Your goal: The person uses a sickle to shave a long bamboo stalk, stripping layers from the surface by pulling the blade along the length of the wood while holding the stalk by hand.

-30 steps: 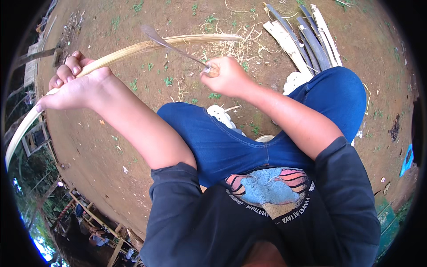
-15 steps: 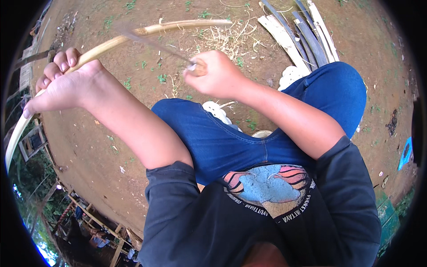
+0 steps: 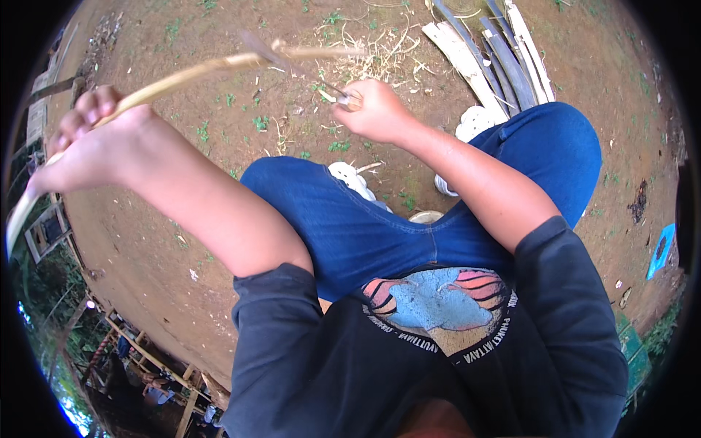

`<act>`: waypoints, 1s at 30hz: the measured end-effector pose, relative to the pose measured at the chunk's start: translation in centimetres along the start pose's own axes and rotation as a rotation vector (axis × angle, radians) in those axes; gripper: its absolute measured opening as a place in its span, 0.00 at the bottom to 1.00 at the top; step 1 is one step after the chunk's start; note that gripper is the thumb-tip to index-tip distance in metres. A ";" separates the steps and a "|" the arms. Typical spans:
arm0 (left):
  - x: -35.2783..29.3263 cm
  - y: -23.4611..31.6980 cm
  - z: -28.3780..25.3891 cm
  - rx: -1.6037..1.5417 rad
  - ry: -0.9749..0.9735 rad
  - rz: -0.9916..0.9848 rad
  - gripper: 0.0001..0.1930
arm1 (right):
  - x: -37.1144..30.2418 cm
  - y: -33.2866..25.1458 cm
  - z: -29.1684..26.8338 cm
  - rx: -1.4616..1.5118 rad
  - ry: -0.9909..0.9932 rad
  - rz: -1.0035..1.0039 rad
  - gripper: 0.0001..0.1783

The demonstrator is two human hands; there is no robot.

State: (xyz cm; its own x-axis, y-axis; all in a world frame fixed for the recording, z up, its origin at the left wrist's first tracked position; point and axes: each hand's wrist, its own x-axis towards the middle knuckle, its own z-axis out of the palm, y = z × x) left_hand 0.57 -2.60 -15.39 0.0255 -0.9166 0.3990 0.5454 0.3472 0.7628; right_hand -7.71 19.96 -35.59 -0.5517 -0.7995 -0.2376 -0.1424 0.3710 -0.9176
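Observation:
A long, pale bamboo strip [image 3: 182, 77] runs from the far left edge up across the view, bending in the fisheye. My left hand [image 3: 95, 142] is wrapped round it at the left, fingers over the far side. In my closed right hand [image 3: 372, 109] is the handle of a knife [image 3: 310, 75]. Its thin dark blade points up and left, blurred by motion, and lies across the strip near a raised node. Whether the edge bites into the strip, I cannot tell.
Pale curled shavings [image 3: 383, 55] lie on the bare earth [image 3: 219, 160] ahead. Several split bamboo lengths [image 3: 504, 62] rest at the far right beyond my knee. White shoes [image 3: 350, 175] show beside my jeans-clad legs. A blue object [image 3: 661, 252] lies at the right edge.
My right hand and the knife have moved right and slightly outward along the strip. My left hand, with the strip, has shifted a little left.

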 end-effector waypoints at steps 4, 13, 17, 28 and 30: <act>-1.1 -0.7 0.7 0.035 -0.016 0.038 0.32 | -1.1 -2.0 1.6 0.097 -0.008 -0.004 0.13; 1.0 1.6 0.0 -0.061 0.042 0.081 0.33 | -0.1 4.2 0.7 -0.022 0.056 0.077 0.12; 1.2 0.7 -0.7 -0.118 -0.055 0.005 0.33 | -1.4 -4.2 0.9 0.128 -0.021 -0.098 0.12; 1.2 1.2 -0.5 -0.098 0.035 0.063 0.33 | -1.1 -1.7 1.1 0.140 0.003 0.004 0.13; 0.9 1.0 -0.4 -0.124 0.025 0.010 0.33 | -2.0 -5.0 0.8 0.203 -0.060 -0.092 0.14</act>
State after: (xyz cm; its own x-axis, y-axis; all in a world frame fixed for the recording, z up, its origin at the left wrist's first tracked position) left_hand 1.43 -3.18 -14.48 0.0518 -0.9184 0.3922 0.6444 0.3307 0.6895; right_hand -5.20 19.34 -30.75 -0.4931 -0.8546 -0.1627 -0.0187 0.1974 -0.9801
